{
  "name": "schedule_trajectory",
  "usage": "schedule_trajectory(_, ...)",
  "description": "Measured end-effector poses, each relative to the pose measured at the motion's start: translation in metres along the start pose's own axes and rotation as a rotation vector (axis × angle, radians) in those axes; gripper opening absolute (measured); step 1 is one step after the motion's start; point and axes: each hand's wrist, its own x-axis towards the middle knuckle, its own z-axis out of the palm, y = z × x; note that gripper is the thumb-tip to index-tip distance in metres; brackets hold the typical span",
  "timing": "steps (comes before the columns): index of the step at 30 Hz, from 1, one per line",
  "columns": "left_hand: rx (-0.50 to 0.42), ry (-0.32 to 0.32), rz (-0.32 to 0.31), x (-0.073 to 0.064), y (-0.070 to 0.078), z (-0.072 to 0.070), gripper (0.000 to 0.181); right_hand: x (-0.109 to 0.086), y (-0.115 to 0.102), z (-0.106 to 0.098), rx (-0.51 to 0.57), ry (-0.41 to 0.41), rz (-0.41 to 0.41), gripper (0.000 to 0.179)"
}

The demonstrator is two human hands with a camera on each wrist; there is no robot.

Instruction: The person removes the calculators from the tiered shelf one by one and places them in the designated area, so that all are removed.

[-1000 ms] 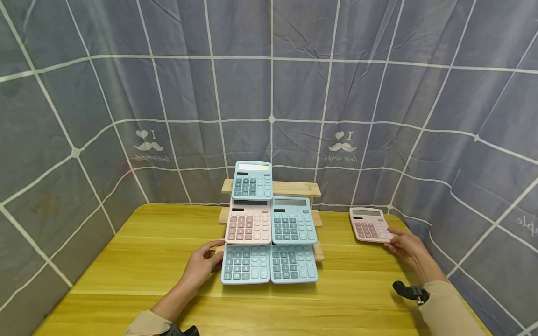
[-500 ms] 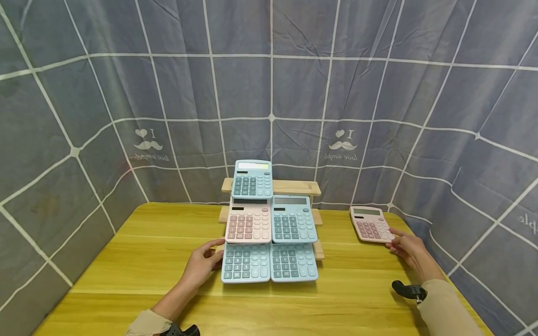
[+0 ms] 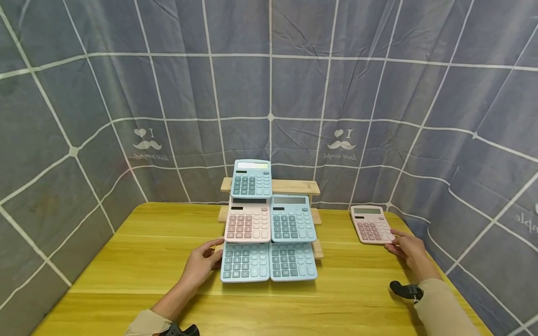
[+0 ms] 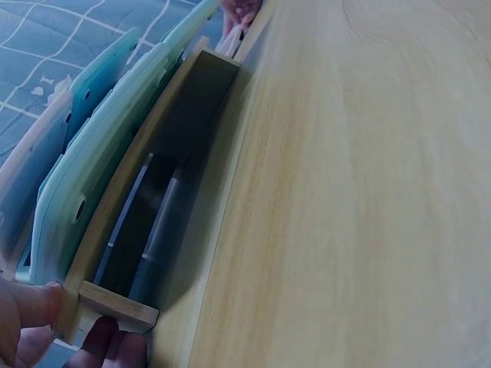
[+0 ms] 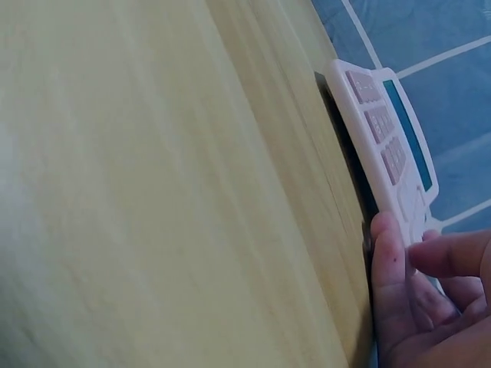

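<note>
Five calculators (image 3: 293, 218) stand on the wooden rack (image 3: 296, 187) gripped by a person's left hand (image 3: 199, 265); a sixth, pink calculator (image 3: 371, 226) remains off it, pinched by the right hand (image 3: 408, 249) toward the table (image 3: 336, 305)'s right edge.

Grey-blue fabric (image 3: 298, 88) with a white grid hangs in creased folds behind and on both sides of the counter (image 3: 138, 261), a yellow wood-grain surface with a rounded far-left corner. White moustache prints (image 3: 147, 145), hearts (image 3: 140, 133) and mirrored lettering (image 3: 156, 157) mark the cloth at the back.
</note>
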Motion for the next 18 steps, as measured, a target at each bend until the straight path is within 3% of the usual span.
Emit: schedule_trajectory(18,0.001,-0.002,-0.008,-0.0004,0.0002,-0.0006,0.037,0.0019,0.0085,0.0075,-0.029,0.090,-0.075,0.056)
